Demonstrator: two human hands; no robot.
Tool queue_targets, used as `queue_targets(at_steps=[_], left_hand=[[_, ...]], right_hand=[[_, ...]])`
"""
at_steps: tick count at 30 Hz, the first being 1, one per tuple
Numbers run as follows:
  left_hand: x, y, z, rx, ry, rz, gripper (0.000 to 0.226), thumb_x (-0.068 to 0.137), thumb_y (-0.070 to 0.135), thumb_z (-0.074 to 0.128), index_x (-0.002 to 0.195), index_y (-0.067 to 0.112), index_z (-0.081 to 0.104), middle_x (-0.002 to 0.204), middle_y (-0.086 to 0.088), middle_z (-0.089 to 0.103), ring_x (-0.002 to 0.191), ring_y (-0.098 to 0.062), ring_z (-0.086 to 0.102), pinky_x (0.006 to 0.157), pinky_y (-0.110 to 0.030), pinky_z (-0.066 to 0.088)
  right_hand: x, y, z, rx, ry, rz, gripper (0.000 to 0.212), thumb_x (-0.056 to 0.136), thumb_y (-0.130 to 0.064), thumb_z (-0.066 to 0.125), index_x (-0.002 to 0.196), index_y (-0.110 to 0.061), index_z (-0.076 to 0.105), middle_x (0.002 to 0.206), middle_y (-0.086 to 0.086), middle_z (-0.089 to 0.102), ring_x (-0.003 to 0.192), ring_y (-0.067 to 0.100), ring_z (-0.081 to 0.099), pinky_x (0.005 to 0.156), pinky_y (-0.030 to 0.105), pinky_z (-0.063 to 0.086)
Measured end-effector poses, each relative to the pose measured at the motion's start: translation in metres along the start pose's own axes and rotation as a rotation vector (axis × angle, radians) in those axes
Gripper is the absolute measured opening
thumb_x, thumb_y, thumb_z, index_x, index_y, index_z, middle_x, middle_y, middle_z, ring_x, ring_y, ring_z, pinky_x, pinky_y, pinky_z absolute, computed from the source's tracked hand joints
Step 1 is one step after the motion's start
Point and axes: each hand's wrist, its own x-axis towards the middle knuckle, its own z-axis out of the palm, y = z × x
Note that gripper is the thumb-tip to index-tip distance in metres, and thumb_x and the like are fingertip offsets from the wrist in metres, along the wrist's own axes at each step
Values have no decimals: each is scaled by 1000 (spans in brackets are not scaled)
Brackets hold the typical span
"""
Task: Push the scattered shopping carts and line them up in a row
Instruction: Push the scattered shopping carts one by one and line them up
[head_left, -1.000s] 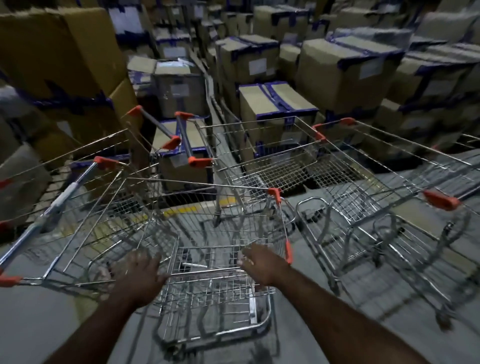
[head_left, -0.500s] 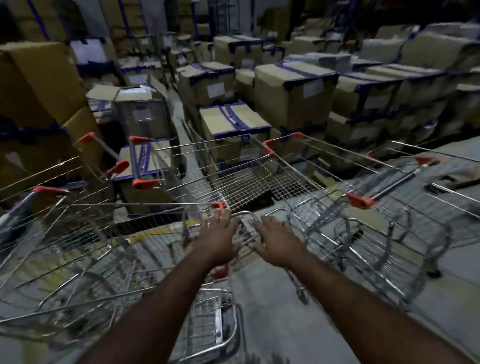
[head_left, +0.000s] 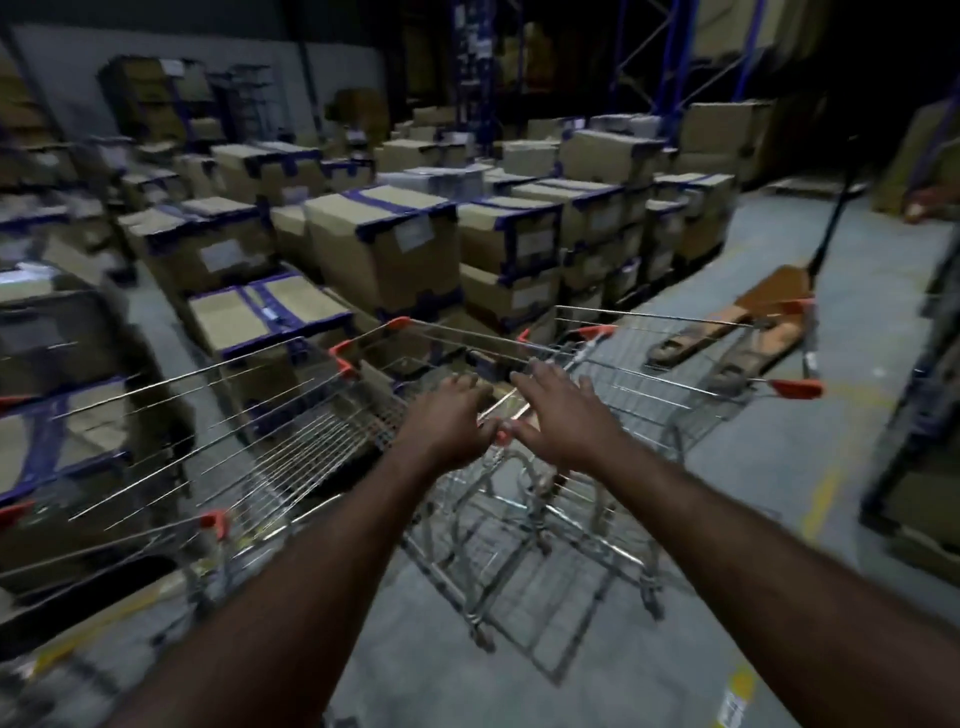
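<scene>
Three wire shopping carts with orange corner caps stand before me, blurred by motion. The middle cart lies under both hands. My left hand curls its fingers over that cart's near rim, thumb by an orange cap. Beside it, my right hand rests on the rim with fingers spread and fairly straight. A second cart sits close against the middle one on the right. The third cart stands at the left, its near corner low by my left forearm.
Stacks of taped cardboard boxes fill the floor beyond the carts and along the left. An orange pallet jack lies on the grey floor at the right. A dark rack borders the right edge, and blue shelving uprights rise at the back.
Both hands left the nearest cart's lower frame and came together on the middle cart's near rim. The view has lifted and swung right, bringing the pallet jack into sight.
</scene>
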Motion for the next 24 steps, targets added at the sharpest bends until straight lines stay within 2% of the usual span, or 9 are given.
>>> queue_targets(at_steps=[3, 7, 10, 13, 20, 24], left_hand=[[44, 46, 11, -16, 12, 98, 52, 93, 51, 57, 137, 24, 59, 138, -4, 58, 130, -25, 49, 99, -39, 46], [101, 108, 28, -52, 0, 216, 58, 95, 53, 54, 145, 24, 52, 152, -2, 49, 139, -23, 42, 107, -42, 42], [144, 151, 46, -76, -6, 285, 56, 95, 51, 56, 144, 22, 54, 151, -2, 49, 139, -23, 43, 107, -39, 40], [190, 186, 69, -119, -34, 330, 54, 95, 52, 56, 140, 22, 58, 147, -3, 54, 138, -23, 44, 108, -42, 41], [307, 268, 133, -254, -163, 296, 52, 94, 57, 54, 135, 26, 62, 136, 0, 64, 127, -23, 57, 98, -41, 50], [364, 333, 172, -331, -218, 328, 43, 95, 50, 53, 128, 26, 66, 128, -3, 67, 119, -26, 61, 89, -38, 52]], right_hand=[[-10, 56, -20, -28, 34, 85, 77, 98, -62, 46, 161, -25, 21, 170, 7, 10, 156, 26, 8, 122, 56, 8], [-25, 125, -43, -78, 70, 192, 76, 98, -63, 45, 160, -24, 22, 169, 7, 13, 155, 25, 9, 123, 57, 10], [-32, 178, -53, -109, 75, 256, 77, 98, -64, 46, 160, -24, 24, 168, 8, 15, 155, 26, 11, 121, 57, 10], [-31, 235, -58, -134, 55, 318, 79, 97, -66, 45, 160, -24, 24, 168, 7, 15, 155, 26, 13, 121, 57, 11], [1, 378, -63, -160, -37, 426, 74, 100, -60, 46, 161, -27, 21, 170, 4, 9, 156, 25, 8, 121, 59, 9], [23, 465, -59, -209, -97, 480, 66, 103, -53, 46, 159, -26, 25, 169, 6, 12, 155, 26, 11, 120, 59, 13]])
